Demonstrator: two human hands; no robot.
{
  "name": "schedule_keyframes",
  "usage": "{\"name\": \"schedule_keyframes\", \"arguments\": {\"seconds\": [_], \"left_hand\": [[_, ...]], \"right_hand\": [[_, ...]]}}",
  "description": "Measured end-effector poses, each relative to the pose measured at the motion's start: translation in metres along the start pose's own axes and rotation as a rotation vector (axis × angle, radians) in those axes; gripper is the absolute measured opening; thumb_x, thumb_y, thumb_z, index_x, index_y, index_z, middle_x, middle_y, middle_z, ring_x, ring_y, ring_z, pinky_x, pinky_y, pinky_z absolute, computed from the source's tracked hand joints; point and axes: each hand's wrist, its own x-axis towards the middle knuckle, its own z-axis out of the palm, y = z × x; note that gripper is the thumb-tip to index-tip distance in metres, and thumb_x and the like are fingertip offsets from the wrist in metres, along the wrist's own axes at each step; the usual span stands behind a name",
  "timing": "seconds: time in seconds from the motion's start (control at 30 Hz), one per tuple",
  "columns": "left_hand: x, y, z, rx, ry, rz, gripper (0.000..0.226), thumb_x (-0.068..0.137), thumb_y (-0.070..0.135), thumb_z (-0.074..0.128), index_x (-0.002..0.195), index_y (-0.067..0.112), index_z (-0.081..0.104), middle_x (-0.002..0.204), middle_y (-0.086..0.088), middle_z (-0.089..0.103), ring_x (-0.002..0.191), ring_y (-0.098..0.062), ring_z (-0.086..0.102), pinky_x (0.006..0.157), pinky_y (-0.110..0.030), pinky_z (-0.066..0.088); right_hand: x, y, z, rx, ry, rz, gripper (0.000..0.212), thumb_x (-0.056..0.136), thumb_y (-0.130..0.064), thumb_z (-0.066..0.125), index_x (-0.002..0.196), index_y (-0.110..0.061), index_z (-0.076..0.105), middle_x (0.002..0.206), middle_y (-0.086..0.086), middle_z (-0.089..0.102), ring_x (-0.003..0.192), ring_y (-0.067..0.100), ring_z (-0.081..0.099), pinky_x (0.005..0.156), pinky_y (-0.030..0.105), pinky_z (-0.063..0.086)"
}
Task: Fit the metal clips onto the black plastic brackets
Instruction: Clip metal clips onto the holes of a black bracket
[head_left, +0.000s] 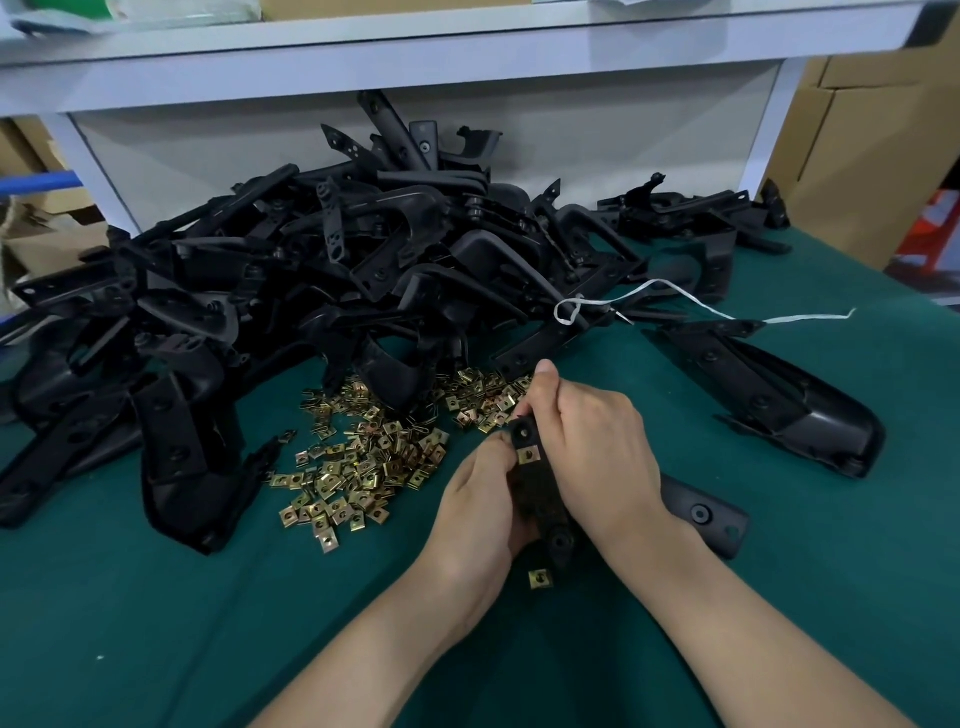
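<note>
— What's under it all?
— A dark green, felt-like surface (156, 623), with a white shelf (415, 57) over its far edge and brown cardboard boxes (872, 156) off to the right.
— And the hands?
— Both are on one held bracket (543, 499), a long matte black plastic strip with round moulded holes. The left hand (472, 514) has its fingers curled round the middle from the left. The right hand (597, 452) has its fingers (543, 410) clamped over the upper end, thumb raised.
— Any clip on it?
— A fitted clip (529, 455), square and brassy with a centre hole, sits on the strip right between the two sets of fingers.
— What crowds them?
— Just beyond the fingers and to their left lies a heap of loose clips (358, 462), thin yellowish metal, scattered flat. Behind that, a tangled pile of brackets (311, 270), angular and black, reaches back to the shelf. One big bracket (779, 400) lies alone to the right of the fingers, and a white string (675, 299) trails across beyond them.
— Nearer in?
— A single clip (540, 578) lies on the felt just below the strip's lower end. A black tab (701, 514) shows past the right wrist; I cannot tell whether it belongs to the held piece.
</note>
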Motion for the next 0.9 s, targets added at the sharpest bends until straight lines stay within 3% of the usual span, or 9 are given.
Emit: {"name": "schedule_keyframes", "arguments": {"seconds": [0.27, 0.43, 0.5, 0.6, 0.7, 0.73, 0.8, 0.83, 0.9], "left_hand": [[0.003, -0.002, -0.002, 0.002, -0.005, 0.005, 0.046, 0.095, 0.017, 0.036, 0.081, 0.021, 0.080, 0.083, -0.008, 0.074, 0.079, -0.019, 0.072, 0.071, -0.039, 0.058], [0.009, -0.001, 0.005, -0.001, 0.047, -0.047, 0.058, 0.104, 0.017, 0.041, 0.059, 0.024, 0.078, 0.068, -0.005, 0.072, 0.062, -0.017, 0.071, 0.056, -0.034, 0.057], [0.003, 0.007, 0.003, 0.040, -0.007, -0.058, 0.055, 0.106, 0.025, 0.041, 0.067, 0.023, 0.080, 0.075, -0.008, 0.074, 0.065, -0.019, 0.071, 0.058, -0.034, 0.058], [-0.011, 0.026, -0.018, 0.494, -0.060, 0.279, 0.045, 0.104, 0.048, 0.032, 0.090, 0.033, 0.072, 0.082, 0.002, 0.072, 0.074, -0.014, 0.069, 0.066, -0.030, 0.055], [-0.012, 0.043, -0.047, 1.376, 0.242, 0.704, 0.032, 0.103, 0.048, 0.031, 0.102, 0.033, 0.059, 0.088, 0.010, 0.065, 0.085, -0.015, 0.062, 0.079, -0.034, 0.048], [-0.012, 0.048, -0.053, 1.565, 0.394, 0.665, 0.034, 0.103, 0.049, 0.035, 0.109, 0.026, 0.060, 0.100, 0.005, 0.065, 0.096, -0.023, 0.060, 0.087, -0.040, 0.045], [-0.012, 0.052, -0.061, 1.709, 0.580, 0.384, 0.054, 0.097, 0.058, 0.041, 0.125, 0.015, 0.057, 0.118, -0.012, 0.058, 0.115, -0.038, 0.052, 0.101, -0.052, 0.038], [-0.011, 0.050, -0.064, 1.717, 0.593, 0.283, 0.063, 0.095, 0.063, 0.042, 0.130, 0.012, 0.054, 0.122, -0.017, 0.056, 0.120, -0.042, 0.050, 0.105, -0.054, 0.035], [-0.007, 0.040, -0.067, 1.775, 0.562, 0.268, 0.071, 0.094, 0.065, 0.044, 0.136, 0.009, 0.052, 0.124, -0.022, 0.057, 0.123, -0.043, 0.050, 0.106, -0.055, 0.036]], "right_hand": [[0.000, 0.001, 0.001, -0.011, 0.014, -0.028, 0.054, 0.107, -0.032, 0.032, 0.075, -0.017, 0.073, 0.071, 0.005, 0.070, 0.069, 0.025, 0.065, 0.066, 0.039, 0.049], [0.004, 0.004, 0.001, 0.021, 0.047, -0.021, 0.057, 0.106, -0.035, 0.030, 0.077, -0.014, 0.075, 0.074, 0.003, 0.072, 0.072, 0.025, 0.068, 0.071, 0.041, 0.052], [0.006, 0.006, 0.000, 0.032, 0.080, -0.029, 0.059, 0.105, -0.036, 0.028, 0.076, -0.014, 0.075, 0.073, 0.002, 0.073, 0.072, 0.024, 0.068, 0.072, 0.042, 0.053], [0.007, 0.010, -0.001, 0.002, 0.106, -0.032, 0.062, 0.104, -0.039, 0.025, 0.076, -0.012, 0.074, 0.071, 0.003, 0.073, 0.070, 0.026, 0.068, 0.069, 0.041, 0.053], [0.009, 0.020, -0.004, 0.016, 0.119, -0.002, 0.062, 0.104, -0.041, 0.026, 0.073, -0.014, 0.073, 0.066, 0.001, 0.070, 0.065, 0.024, 0.066, 0.066, 0.041, 0.052], [0.010, 0.023, -0.005, 0.023, 0.122, 0.008, 0.063, 0.104, -0.041, 0.026, 0.073, -0.014, 0.073, 0.065, 0.001, 0.070, 0.063, 0.023, 0.065, 0.065, 0.042, 0.053], [0.011, 0.028, -0.005, 0.018, 0.125, 0.014, 0.063, 0.104, -0.042, 0.026, 0.072, -0.013, 0.072, 0.062, 0.002, 0.068, 0.060, 0.023, 0.064, 0.063, 0.043, 0.052], [0.011, 0.028, -0.004, 0.010, 0.120, 0.015, 0.064, 0.103, -0.043, 0.026, 0.071, -0.012, 0.071, 0.059, 0.001, 0.066, 0.058, 0.024, 0.062, 0.062, 0.043, 0.051], [0.010, 0.029, -0.003, -0.021, 0.104, 0.011, 0.063, 0.103, -0.043, 0.027, 0.066, -0.011, 0.067, 0.051, 0.000, 0.058, 0.051, 0.023, 0.057, 0.056, 0.042, 0.048]]}}
